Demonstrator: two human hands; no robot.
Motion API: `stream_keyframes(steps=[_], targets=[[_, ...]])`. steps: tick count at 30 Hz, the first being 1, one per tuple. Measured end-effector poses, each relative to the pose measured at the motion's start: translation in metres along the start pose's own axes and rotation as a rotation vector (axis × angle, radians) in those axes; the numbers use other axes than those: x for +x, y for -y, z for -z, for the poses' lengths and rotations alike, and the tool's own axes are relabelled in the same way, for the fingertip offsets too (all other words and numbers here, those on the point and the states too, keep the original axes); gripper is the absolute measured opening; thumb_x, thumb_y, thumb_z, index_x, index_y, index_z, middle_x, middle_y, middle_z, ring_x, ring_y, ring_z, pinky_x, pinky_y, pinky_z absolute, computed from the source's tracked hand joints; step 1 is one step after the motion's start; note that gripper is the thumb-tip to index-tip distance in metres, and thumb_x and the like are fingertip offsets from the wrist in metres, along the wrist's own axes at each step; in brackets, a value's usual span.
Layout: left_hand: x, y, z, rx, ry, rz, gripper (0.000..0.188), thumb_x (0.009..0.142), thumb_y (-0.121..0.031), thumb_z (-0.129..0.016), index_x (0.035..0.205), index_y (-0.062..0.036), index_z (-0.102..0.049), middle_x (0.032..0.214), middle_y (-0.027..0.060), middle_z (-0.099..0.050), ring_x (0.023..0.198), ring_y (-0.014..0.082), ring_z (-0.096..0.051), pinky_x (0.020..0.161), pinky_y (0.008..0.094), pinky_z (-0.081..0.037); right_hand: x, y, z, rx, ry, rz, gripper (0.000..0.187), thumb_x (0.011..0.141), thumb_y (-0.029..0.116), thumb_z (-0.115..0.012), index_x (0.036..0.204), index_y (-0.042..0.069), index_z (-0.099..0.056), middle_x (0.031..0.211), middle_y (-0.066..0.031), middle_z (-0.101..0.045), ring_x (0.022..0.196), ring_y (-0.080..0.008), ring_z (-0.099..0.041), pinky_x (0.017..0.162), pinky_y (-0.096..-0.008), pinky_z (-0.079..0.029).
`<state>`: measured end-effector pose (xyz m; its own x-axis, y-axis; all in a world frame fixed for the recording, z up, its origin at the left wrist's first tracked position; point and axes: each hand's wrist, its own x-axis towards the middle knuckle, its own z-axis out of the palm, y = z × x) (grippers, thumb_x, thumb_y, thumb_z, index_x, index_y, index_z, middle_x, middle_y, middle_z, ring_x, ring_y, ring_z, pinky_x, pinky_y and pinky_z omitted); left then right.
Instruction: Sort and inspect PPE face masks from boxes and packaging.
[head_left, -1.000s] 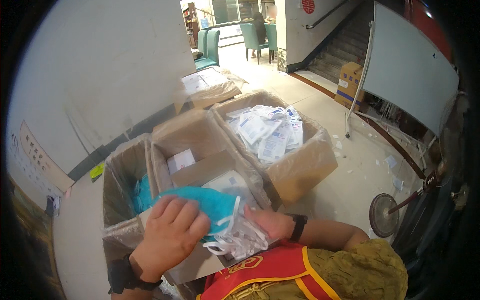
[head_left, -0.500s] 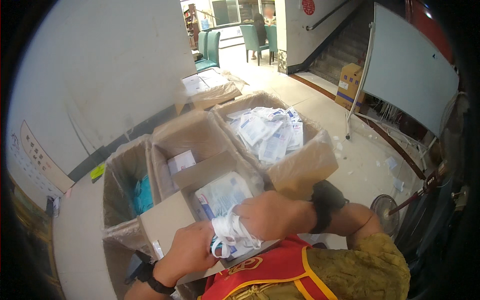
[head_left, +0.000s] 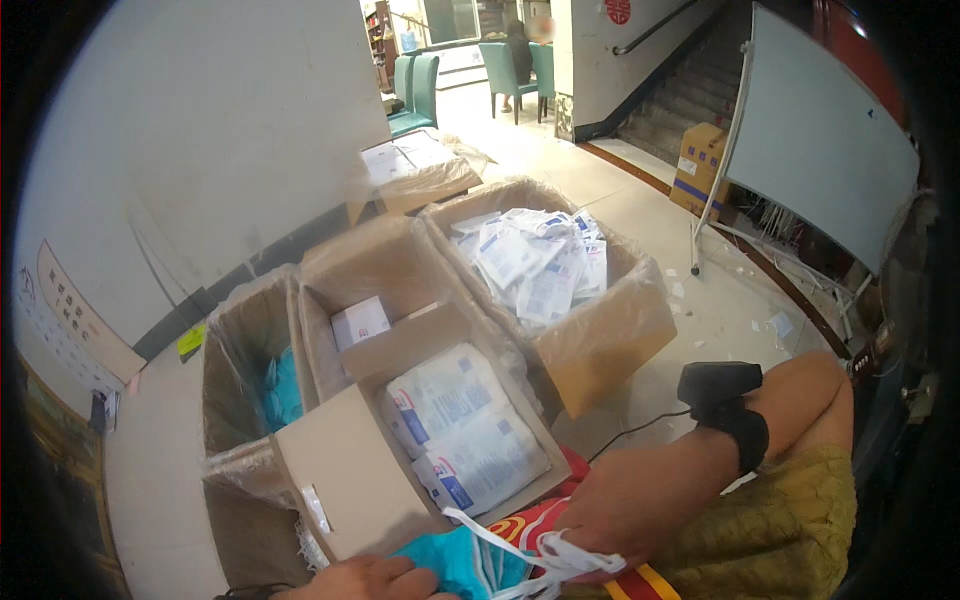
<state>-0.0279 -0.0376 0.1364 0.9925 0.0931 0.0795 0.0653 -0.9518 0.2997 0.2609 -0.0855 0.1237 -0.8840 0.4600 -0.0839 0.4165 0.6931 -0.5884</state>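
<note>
At the lower edge, my left hand (head_left: 375,579) is closed on a bundle of teal fabric with white straps (head_left: 447,563), partly cut off by the frame. My right hand (head_left: 640,495) is closed round the white straps at its right end, close to my red apron (head_left: 528,524). Just beyond my hands stands an open cardboard box (head_left: 350,478), its flaps spread. Two plastic-wrapped white and blue packs (head_left: 477,463) lie side by side in it. Neither hand touches these packs.
A lined carton (head_left: 610,345) at the back right holds many flat white packets (head_left: 545,262). Another carton (head_left: 250,340) at left holds teal items (head_left: 283,390); the middle one contains a small white box (head_left: 360,322). A whiteboard (head_left: 820,130) stands at right. Someone sits far back.
Both hands have drawn back from over the open box toward my body, bringing the strapped bundle along. Its teal fabric now shows more, and the two packs are uncovered.
</note>
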Motion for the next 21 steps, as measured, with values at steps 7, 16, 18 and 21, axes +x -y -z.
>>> stream_keyframes(steps=[7,16,18,21], targets=[[-0.034,0.005,0.008,-0.025,0.0,0.123,0.018,0.067,-0.014,-0.063,0.08,-0.0078,-0.053,0.073,0.0102,-0.053,0.061,0.0296,-0.055,0.051,0.037,-0.045,-0.028,-0.001,-0.001,0.049,0.148,-0.17,0.026,0.089,0.03,-0.06,0.1,0.007,-0.054,0.087,-0.008,-0.06,0.08,-0.0277,-0.062,0.063,-0.0355,-0.05],[-0.03,0.079,-0.003,0.507,-0.258,0.616,0.031,0.055,-0.011,-0.071,0.081,-0.0087,-0.055,0.079,0.0102,-0.055,0.079,0.0314,-0.058,0.064,0.0419,-0.046,-0.02,-0.106,-0.012,0.43,-0.649,-0.322,0.024,0.086,0.022,-0.066,0.104,0.007,-0.06,0.09,-0.0012,-0.063,0.079,-0.0105,-0.057,0.07,-0.0272,-0.047],[-0.004,0.093,-0.007,0.62,-0.372,0.557,0.036,0.052,-0.007,-0.073,0.078,-0.0074,-0.047,0.076,0.0112,-0.051,0.075,0.0346,-0.055,0.062,0.0444,-0.046,0.003,-0.109,-0.015,0.639,-0.754,-0.299,0.026,0.085,0.02,-0.066,0.105,0.007,-0.059,0.092,-0.0017,-0.063,0.082,-0.0104,-0.057,0.072,-0.0268,-0.047],[0.007,0.092,0.001,0.631,-0.432,0.573,0.036,0.054,-0.009,-0.073,0.077,-0.0077,-0.046,0.076,0.0104,-0.051,0.075,0.0334,-0.056,0.061,0.0425,-0.046,0.028,-0.1,-0.012,0.875,-0.929,-0.216,0.03,0.083,0.015,-0.065,0.109,0.003,-0.057,0.098,-0.0037,-0.063,0.089,-0.0116,-0.059,0.081,-0.0267,-0.048]])
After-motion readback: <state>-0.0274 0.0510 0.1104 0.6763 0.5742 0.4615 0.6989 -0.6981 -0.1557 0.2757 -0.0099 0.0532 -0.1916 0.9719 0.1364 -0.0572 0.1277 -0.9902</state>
